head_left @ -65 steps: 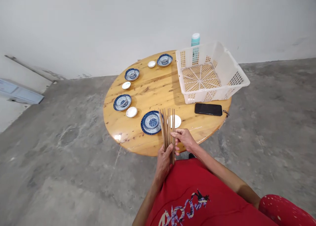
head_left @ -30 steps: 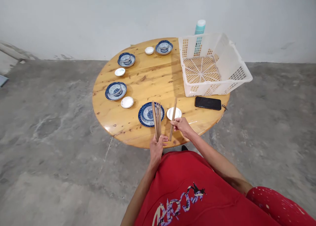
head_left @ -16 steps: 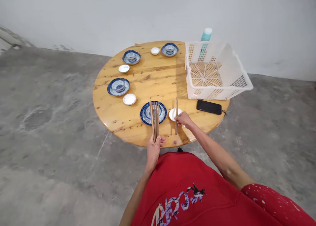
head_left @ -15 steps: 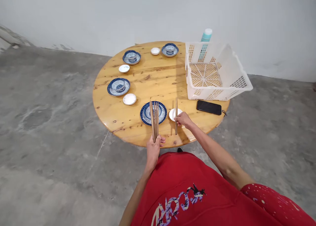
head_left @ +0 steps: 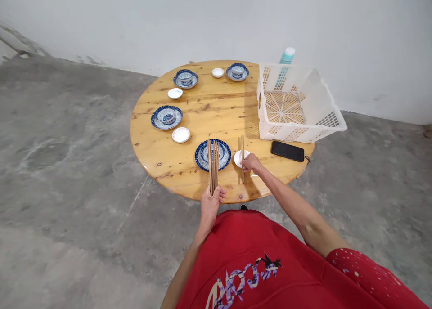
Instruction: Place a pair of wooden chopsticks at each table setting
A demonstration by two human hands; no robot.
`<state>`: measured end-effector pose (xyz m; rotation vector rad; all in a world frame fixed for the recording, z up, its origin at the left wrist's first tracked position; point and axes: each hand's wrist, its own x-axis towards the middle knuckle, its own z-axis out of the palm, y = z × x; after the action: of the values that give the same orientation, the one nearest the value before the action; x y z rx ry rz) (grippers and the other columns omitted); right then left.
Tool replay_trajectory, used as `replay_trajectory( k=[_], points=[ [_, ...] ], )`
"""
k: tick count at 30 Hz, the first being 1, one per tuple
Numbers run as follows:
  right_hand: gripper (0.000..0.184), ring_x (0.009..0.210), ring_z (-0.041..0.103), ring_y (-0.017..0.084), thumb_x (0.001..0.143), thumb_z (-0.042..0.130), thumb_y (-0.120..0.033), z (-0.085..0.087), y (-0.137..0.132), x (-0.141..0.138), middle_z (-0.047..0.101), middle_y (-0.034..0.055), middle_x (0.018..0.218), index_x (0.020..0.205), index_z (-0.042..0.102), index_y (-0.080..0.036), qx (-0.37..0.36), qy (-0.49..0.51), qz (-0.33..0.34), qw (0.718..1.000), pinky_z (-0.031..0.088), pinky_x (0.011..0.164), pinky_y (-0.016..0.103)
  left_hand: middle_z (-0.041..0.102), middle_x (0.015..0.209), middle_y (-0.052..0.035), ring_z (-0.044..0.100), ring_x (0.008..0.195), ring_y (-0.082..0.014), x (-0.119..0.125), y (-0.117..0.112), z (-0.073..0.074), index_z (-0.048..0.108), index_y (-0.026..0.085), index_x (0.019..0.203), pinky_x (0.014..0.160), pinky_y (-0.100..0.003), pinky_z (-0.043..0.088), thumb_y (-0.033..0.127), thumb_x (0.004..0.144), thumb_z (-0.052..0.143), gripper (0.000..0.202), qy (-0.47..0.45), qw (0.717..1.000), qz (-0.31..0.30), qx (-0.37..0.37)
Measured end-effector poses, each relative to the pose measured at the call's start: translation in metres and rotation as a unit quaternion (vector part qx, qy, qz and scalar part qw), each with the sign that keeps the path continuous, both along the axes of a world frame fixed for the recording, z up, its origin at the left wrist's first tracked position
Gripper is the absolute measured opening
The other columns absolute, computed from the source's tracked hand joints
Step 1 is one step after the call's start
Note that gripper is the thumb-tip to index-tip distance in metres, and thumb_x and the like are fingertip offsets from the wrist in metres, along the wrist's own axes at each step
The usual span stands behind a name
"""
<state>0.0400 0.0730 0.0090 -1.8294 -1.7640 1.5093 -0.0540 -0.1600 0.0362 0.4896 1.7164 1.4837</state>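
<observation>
Left hand (head_left: pixel 209 208) clenches a bundle of chopsticks (head_left: pixel 213 167), upright over a blue-rimmed plate (head_left: pixel 224 155), lower centre of the round wooden table (head_left: pixel 216 113). Right hand (head_left: pixel 251 163) grasps a chopstick pair (head_left: pixel 242 165), just beside a small white dish (head_left: pixel 237 158).

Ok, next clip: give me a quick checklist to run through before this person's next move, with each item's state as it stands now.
1. Left hand firmly around the bundle of wooden chopsticks: ok, held upright.
2. Bundle's upper end clear of the blue-and-white plate: cannot tell; it overlaps the plate in this view.
3. Right hand holding the smaller set of wooden chopsticks: ok, upright.
4. That set clear of the small white dish: not ok, it crosses the dish in view; contact cannot be told.
5. Black phone away from the right hand: ok, it lies beyond it, beside the white plastic basket.
</observation>
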Motion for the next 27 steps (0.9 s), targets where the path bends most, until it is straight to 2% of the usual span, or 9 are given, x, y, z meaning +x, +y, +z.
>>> replay_trajectory(
  k=[10,17,20,23,25,27],
  points=[
    [0.009,0.046,0.064,0.017,0.069,0.071,-0.012,0.005,0.003,-0.001,0.064,0.0040,0.051,0.065,0.063,-0.013,-0.002,-0.076,0.046,0.996,0.054,0.047,0.024,0.068,0.074,-0.0046,0.063,0.061,-0.0144,-0.003,-0.002,-0.002,0.058,0.016,0.080,0.051,-0.022,0.045,0.043,0.081,0.057,0.027,-0.003,1.000,0.004,-0.008],
    [0.011,0.058,0.069,0.018,0.076,0.067,-0.023,0.016,0.010,0.003,0.070,0.0078,0.062,0.075,0.068,-0.012,0.065,-0.163,0.102,0.979,0.052,0.060,0.023,0.067,0.074,-0.0035,0.062,0.060,-0.0139,-0.004,-0.003,-0.009,0.058,0.017,0.081,0.050,-0.022,0.044,0.042,0.082,0.057,0.025,-0.011,1.000,0.006,0.002],
    [0.017,0.071,0.072,0.021,0.078,0.064,-0.026,0.020,0.015,0.001,0.073,0.0117,0.070,0.083,0.070,-0.011,0.110,-0.211,0.115,0.964,0.051,0.071,0.025,0.067,0.073,-0.0031,0.061,0.058,-0.0136,-0.005,-0.003,-0.008,0.058,0.017,0.081,0.050,-0.022,0.044,0.041,0.082,0.057,0.024,-0.012,1.000,0.011,-0.001],
    [0.027,0.097,0.070,0.027,0.081,0.064,-0.032,0.021,0.017,-0.004,0.074,0.0188,0.091,0.094,0.070,-0.010,0.155,-0.253,0.121,0.947,0.049,0.082,0.028,0.067,0.073,-0.0032,0.061,0.059,-0.0133,-0.005,-0.003,-0.007,0.057,0.017,0.080,0.050,-0.022,0.044,0.041,0.083,0.057,0.024,-0.013,1.000,0.013,0.001],
    [0.033,0.108,0.066,0.029,0.082,0.063,-0.037,0.021,0.018,-0.007,0.072,0.0215,0.105,0.100,0.070,-0.010,0.176,-0.270,0.126,0.938,0.048,0.085,0.029,0.067,0.073,-0.0035,0.061,0.059,-0.0133,-0.005,-0.003,-0.007,0.057,0.017,0.079,0.050,-0.021,0.044,0.041,0.083,0.057,0.024,-0.012,1.000,0.013,0.003],
    [0.036,0.110,0.064,0.030,0.083,0.062,-0.039,0.020,0.017,-0.010,0.070,0.0218,0.112,0.103,0.069,-0.010,0.186,-0.278,0.133,0.933,0.047,0.084,0.029,0.067,0.073,-0.0038,0.061,0.059,-0.0132,-0.006,-0.003,-0.007,0.057,0.017,0.079,0.050,-0.021,0.043,0.040,0.083,0.056,0.024,-0.013,1.000,0.013,0.004]
  ],
)
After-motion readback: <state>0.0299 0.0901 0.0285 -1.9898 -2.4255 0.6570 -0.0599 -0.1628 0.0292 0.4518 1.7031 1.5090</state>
